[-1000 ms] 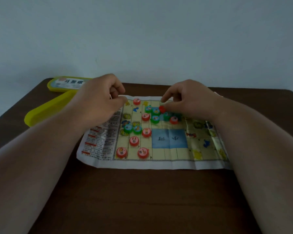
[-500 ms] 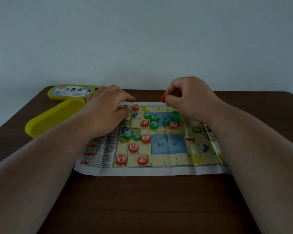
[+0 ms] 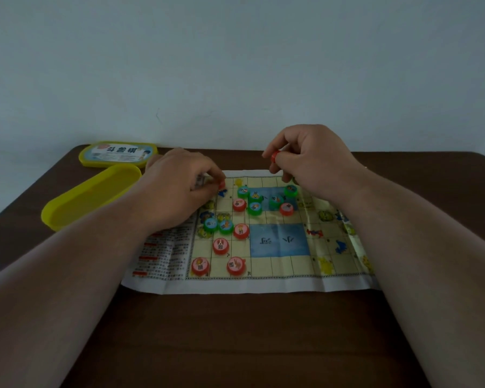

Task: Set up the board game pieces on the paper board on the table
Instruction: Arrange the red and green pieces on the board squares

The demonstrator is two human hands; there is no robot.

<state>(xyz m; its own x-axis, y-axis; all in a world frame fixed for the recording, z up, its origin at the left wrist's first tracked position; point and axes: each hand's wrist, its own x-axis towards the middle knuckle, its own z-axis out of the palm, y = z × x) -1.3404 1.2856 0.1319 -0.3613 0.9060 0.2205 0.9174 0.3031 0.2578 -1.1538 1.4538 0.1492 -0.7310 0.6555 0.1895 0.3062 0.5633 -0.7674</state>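
The paper board lies flat on the brown table, with a blue river square in its middle. Several red discs, such as the one in the near left part, and several green discs stand on its left half and far middle. My right hand pinches a red disc between thumb and forefinger, lifted above the board's far edge. My left hand rests on the board's far left corner, and its curled fingertips pinch another red disc, which is mostly hidden.
A yellow box tray lies left of the board, and its labelled yellow lid sits behind it by the wall. The brown table reaches toward me. The board's right half carries only printed pictures.
My right hand lifted a red disc out of the far cluster and raised it toward the board's far edge. My left hand slid right and closed its fingers onto the red disc at the far left corner.
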